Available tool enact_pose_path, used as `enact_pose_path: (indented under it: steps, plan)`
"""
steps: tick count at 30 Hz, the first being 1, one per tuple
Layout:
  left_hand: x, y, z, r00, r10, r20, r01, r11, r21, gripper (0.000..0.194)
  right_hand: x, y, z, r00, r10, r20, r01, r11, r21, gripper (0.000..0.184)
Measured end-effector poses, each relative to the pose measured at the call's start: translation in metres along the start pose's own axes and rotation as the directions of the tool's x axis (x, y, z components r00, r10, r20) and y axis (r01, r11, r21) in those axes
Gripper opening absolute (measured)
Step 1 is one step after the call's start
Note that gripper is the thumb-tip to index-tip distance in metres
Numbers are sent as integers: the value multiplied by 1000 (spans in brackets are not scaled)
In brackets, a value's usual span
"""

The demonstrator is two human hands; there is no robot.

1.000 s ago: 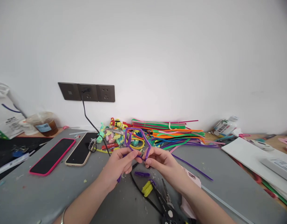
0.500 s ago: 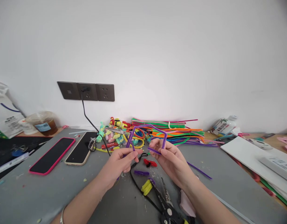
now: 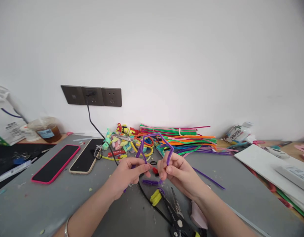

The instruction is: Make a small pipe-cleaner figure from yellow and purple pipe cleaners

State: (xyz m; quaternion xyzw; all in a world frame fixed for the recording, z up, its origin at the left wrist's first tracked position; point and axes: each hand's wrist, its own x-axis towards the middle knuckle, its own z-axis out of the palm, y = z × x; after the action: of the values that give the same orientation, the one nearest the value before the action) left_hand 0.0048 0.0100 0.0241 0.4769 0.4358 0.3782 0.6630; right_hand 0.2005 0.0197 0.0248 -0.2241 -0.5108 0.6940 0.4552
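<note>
A purple pipe cleaner, bent into an angular arch, spans the space between my two hands above the grey mat. My left hand pinches its left side, where the strand doubles into a narrow peak. On the right, my right hand grips the other side between thumb and fingers, and a short tail points down beneath the fingers. Under the hands lie a folded purple piece, a yellow bundle and black-handled pliers. A small red piece is partly covered by my right fingers.
Two phones lie left, near a black cable running from the wall socket. Bundles of coloured pipe cleaners and small figures line the wall. A loose purple stem and white boards are right.
My right hand has shifted slightly left and turned the strand. The arch's right side now leans inward, and its tail end points down instead of sideways. My left hand stays nearly in place.
</note>
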Motion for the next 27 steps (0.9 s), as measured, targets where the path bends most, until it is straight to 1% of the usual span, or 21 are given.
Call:
enact_pose_path:
  steps: [2, 5, 8, 10, 14, 16, 20, 22, 27]
  plan:
    - [-1, 0, 1, 999, -4, 40, 4, 1000, 9, 42, 0, 1, -2, 999, 26, -23, -25, 1000, 2, 28]
    - [-2, 0, 2, 997, -5, 81, 4, 1000, 10, 41, 1, 2, -3, 999, 48, -9, -48, 999, 12, 29]
    - [-2, -1, 2, 996, -8, 90, 9, 1000, -8, 39, 0, 1, -3, 998, 47, 30, -48, 998, 35, 26]
    - [-1, -2, 1, 996, -12, 89, 14, 1000, -24, 39, 0, 1, -2, 999, 34, 29, -35, 999, 31, 26]
    - [0, -3, 0, 996, -13, 93, 15, 1000, -23, 38, 2, 3, -1, 999, 38, -36, -41, 995, -94, 26]
    - [-1, -3, 0, 995, -12, 96, 10, 1000, 19, 37, 2, 4, 0, 997, 37, -72, -48, 986, -161, 28]
    - [-4, -1, 2, 993, -33, 114, 18, 992, 128, 36, 4, 3, 4, 992, 12, -129, -42, 970, -238, 35]
    - [-5, 0, 3, 991, -48, 123, 28, 987, 160, 36, 4, 3, 6, 990, 7, -139, -44, 963, -267, 36]
    - [-5, 3, 4, 986, -80, 149, 57, 987, 150, 34, 5, 6, 7, 992, -30, -121, -9, 951, -309, 34]
